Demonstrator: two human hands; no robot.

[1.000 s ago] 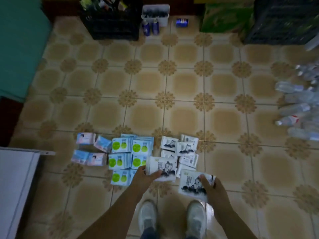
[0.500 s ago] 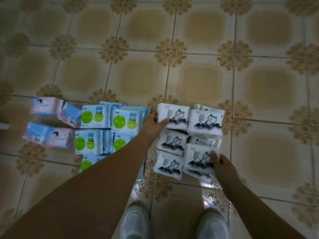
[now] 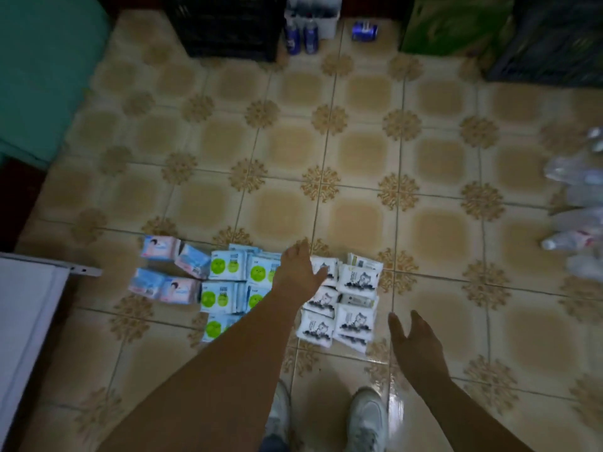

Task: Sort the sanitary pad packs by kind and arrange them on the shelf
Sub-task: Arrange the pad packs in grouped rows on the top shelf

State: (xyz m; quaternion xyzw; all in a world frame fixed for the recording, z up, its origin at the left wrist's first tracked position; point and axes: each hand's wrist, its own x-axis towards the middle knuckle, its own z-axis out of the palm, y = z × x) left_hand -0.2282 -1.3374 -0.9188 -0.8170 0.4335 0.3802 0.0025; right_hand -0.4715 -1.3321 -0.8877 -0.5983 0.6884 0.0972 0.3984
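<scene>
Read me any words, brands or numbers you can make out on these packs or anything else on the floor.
None can be read.
Green-dot packs: print blurred.
Cat-picture white packs: small print blurred.
Pink and blue packs: label too blurred.
Blue can: lettering unreadable.

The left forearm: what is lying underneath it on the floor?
Under the left forearm lie green-dot pad packs on the tiled floor; the left hand overlaps the white cat-print packs. How many packs the arm hides cannot be told.
</scene>
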